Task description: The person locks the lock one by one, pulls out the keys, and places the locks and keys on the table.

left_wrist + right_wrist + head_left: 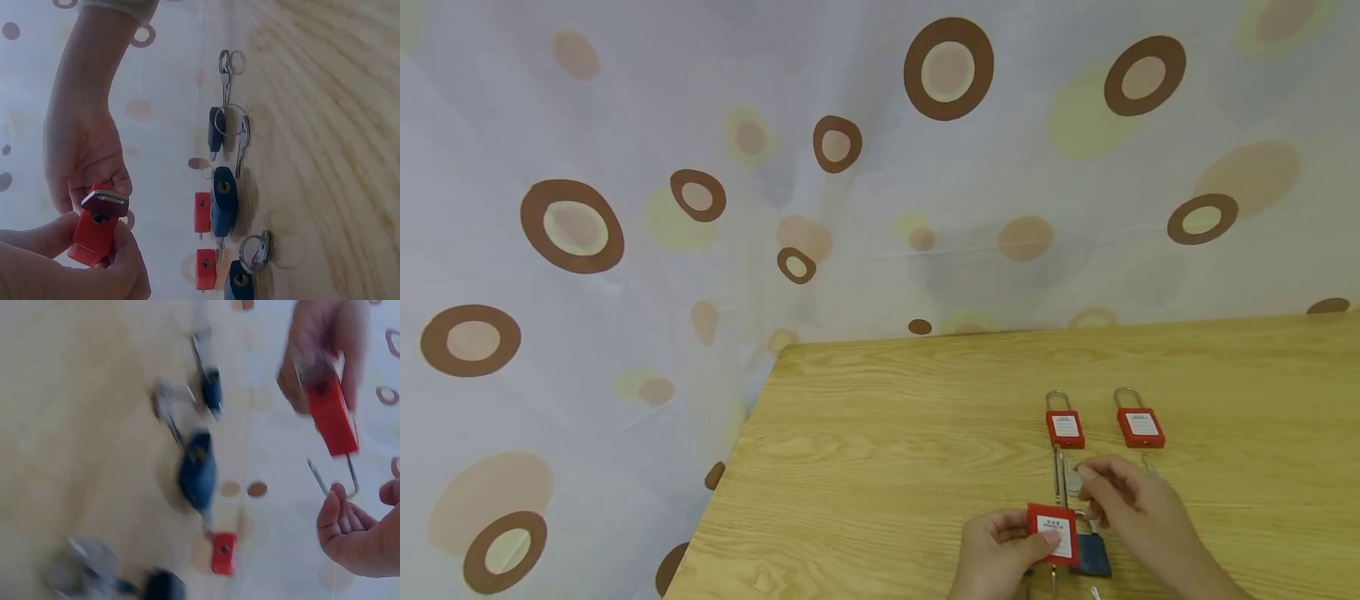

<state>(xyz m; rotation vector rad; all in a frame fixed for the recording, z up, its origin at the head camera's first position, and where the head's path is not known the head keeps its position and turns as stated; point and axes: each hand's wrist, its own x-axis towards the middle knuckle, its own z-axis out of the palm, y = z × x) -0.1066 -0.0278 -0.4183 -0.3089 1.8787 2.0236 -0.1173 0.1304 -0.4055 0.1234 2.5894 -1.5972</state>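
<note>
My left hand (1000, 550) grips a red padlock (1063, 558) by its body, thumb across the white label. A key (106, 203) with a dark head stands in its keyhole, seen in the left wrist view. The padlock's metal shackle (356, 481) is out at one leg. Beside the shackle is my right hand (1138, 512), fingers loosely bent. In the right wrist view its fingertips overlap the shackle's bend; whether they touch is hard to tell. A blue padlock (1092, 557) lies on the table just behind the held one.
Two more red padlocks, a left one (1065, 427) and a right one (1142, 427), lie farther back on the wooden table (865, 433). Several blue padlocks and keys on rings (255, 252) lie nearby. A patterned curtain (880, 208) hangs behind the table.
</note>
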